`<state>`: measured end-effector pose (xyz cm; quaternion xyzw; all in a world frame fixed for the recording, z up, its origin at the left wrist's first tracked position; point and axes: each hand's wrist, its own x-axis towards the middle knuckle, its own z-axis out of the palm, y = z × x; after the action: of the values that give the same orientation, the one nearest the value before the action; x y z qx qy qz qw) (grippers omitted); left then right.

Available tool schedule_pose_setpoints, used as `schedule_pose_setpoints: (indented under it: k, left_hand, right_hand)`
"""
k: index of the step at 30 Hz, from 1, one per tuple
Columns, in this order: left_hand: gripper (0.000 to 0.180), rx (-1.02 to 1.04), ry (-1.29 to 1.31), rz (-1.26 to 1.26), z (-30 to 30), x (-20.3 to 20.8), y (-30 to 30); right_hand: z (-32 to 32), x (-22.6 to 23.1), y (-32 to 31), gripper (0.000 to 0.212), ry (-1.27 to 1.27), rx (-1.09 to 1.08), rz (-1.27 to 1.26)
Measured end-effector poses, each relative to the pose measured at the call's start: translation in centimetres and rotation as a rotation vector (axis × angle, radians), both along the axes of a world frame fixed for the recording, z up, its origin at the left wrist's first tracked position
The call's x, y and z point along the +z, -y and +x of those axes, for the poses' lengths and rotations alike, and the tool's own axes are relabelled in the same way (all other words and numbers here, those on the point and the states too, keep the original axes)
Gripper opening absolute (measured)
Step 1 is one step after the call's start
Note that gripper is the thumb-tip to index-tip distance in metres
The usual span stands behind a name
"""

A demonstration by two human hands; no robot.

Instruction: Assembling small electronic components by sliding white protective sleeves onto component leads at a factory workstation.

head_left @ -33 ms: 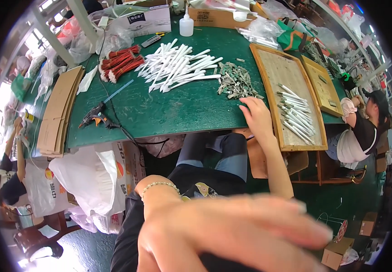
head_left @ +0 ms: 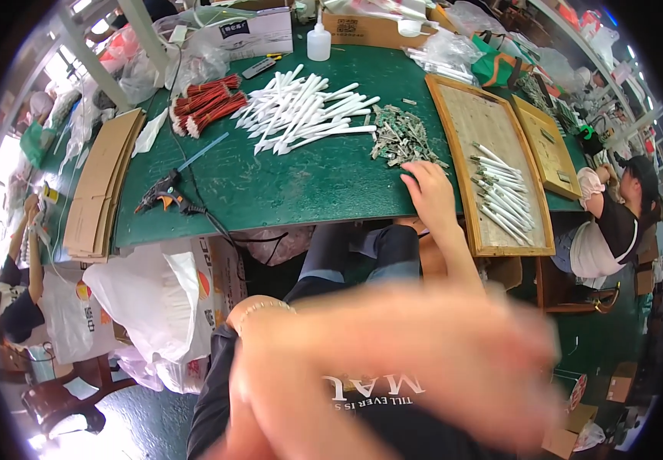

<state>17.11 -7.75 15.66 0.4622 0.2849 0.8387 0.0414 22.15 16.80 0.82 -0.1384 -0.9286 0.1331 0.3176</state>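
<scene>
Raised close in front of me, my left hand (head_left: 416,353) is a large motion blur, with a beaded bracelet (head_left: 266,305) at its wrist. Its fingers are smeared, and whether they hold anything does not show. My right hand (head_left: 433,195) rests at the front edge of the green table (head_left: 308,188), thumb and fingers apart, nothing visible in it. Just beyond its fingertips lies a heap of small circuit boards (head_left: 406,136). Left of that heap is a pile of white pen-shaped tubes (head_left: 301,111). Bundles of red wires (head_left: 205,107) sit farther left.
A wooden tray (head_left: 489,115) with several white tubes (head_left: 500,192) stands right of my right hand, beside a smaller tray (head_left: 554,165). A glue gun (head_left: 167,192) and flattened cardboard (head_left: 101,188) lie left. Behind stands a white bottle (head_left: 318,44). A co-worker (head_left: 615,215) sits right.
My left hand has shifted, its fingers more blurred and drawn in, uncovering printed lettering on my dark shirt. My right hand has moved only slightly. The piles look unchanged.
</scene>
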Motion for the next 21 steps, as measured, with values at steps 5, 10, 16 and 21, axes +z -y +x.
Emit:
schedule_pose_setpoints:
  k: [5, 10, 16, 21]
  left_hand:
    - [0.02, 0.497, -0.145, -0.655, -8.5, -4.0, -3.5]
    - [0.02, 0.89, -0.728, -0.948, -16.3, -14.3, -8.0]
    - [0.014, 1.063, -1.029, -1.012, -17.9, -16.4, -12.2]
    - [0.008, 1.152, -1.143, -1.053, -17.4, -16.1, -12.4]
  right_hand:
    - [-3.0, -1.8, -0.6, 0.017, -0.107, -0.053, 0.183]
    - [-4.0, -1.7, 0.2, 0.013, -0.093, 0.068, 0.166]
    - [-3.8, -1.0, 1.4, 0.01, -0.092, 0.313, 0.059]
    - [-3.3, -1.1, 1.0, 0.011, -0.146, 0.266, -0.146]
